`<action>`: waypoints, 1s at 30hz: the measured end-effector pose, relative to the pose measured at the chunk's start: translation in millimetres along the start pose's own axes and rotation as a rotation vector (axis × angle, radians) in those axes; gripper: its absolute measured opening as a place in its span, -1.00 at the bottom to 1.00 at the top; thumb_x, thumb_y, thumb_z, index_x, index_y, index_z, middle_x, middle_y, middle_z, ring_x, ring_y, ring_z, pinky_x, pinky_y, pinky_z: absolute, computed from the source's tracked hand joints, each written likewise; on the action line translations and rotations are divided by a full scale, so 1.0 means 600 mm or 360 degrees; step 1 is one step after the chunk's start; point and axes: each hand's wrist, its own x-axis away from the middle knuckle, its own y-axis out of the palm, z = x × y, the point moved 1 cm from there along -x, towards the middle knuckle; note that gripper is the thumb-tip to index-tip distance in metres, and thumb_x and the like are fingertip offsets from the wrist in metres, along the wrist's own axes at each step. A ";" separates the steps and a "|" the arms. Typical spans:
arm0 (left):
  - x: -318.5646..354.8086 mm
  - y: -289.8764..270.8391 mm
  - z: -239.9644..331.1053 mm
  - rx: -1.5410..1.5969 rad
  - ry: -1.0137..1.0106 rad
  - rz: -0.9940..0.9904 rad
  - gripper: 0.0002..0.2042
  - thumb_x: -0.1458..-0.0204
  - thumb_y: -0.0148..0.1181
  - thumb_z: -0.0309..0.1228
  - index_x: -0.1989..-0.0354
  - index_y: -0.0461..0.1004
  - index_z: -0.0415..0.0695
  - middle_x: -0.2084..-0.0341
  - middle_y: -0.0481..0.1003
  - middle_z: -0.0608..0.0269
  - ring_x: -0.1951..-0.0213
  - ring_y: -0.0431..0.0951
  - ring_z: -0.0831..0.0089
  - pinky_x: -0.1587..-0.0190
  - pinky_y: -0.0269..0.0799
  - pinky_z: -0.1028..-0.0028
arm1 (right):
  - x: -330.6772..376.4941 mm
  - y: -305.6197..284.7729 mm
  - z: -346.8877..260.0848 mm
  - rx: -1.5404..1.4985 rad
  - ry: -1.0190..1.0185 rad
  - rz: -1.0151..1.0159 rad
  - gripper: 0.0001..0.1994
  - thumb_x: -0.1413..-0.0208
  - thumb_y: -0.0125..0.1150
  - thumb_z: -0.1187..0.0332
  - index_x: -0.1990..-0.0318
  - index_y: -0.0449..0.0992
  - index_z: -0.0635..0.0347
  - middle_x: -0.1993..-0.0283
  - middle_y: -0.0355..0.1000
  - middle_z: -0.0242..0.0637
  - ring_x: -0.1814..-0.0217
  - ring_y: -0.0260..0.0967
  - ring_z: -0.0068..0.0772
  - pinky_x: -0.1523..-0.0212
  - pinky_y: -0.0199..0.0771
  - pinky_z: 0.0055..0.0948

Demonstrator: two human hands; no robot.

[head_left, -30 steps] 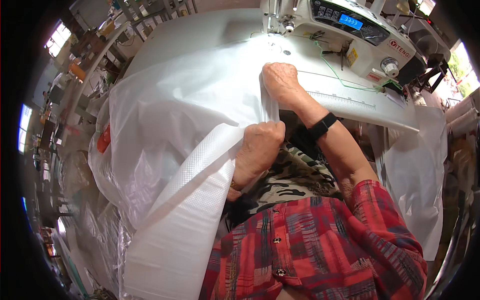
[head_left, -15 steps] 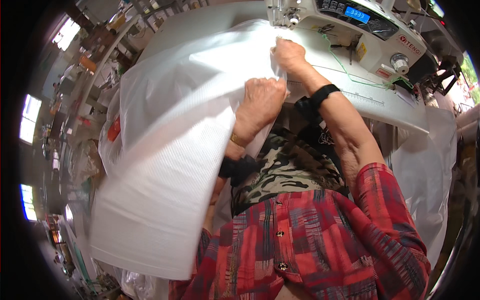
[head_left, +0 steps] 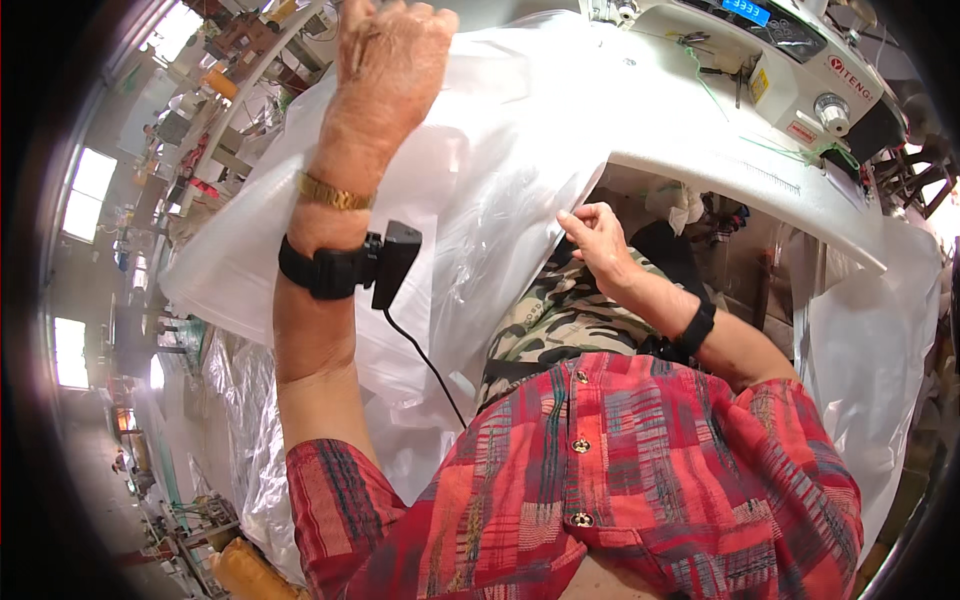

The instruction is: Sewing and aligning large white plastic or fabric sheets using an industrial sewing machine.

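Seemingly the table's front edge (head_left: 720,168) supports the sheet (head_left: 510,130), so the right hand (head_left: 600,242) is half-spread; the left hand (head_left: 397,50) curls, grip unclear.

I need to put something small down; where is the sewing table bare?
The sewing table looks bare in a patch bordered by the white sheeting on the left, the table's front edge and the green thread to the right. Crowded: the left side, where sheeting spreads beneath the left hand.

Sewing workshop indicated: machine (head_left: 800,75) seen beyond right fingers (head_left: 594,213), sheeting (head_left: 510,110) spread beside left fingers (head_left: 395,12), clutter (head_left: 242,42) heaped farther left.
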 end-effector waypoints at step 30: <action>0.133 -0.004 0.090 0.1907 -0.0751 -0.0705 -0.85 -0.04 0.22 -0.45 0.41 0.43 -0.28 0.67 0.30 0.38 0.54 0.23 0.69 0.52 0.19 0.56 | -0.003 -0.154 -0.174 0.0346 -0.0520 -0.0056 -0.60 -0.15 0.11 0.24 0.06 0.37 0.48 0.19 0.50 0.01 0.26 0.50 -0.38 0.37 0.45 -0.44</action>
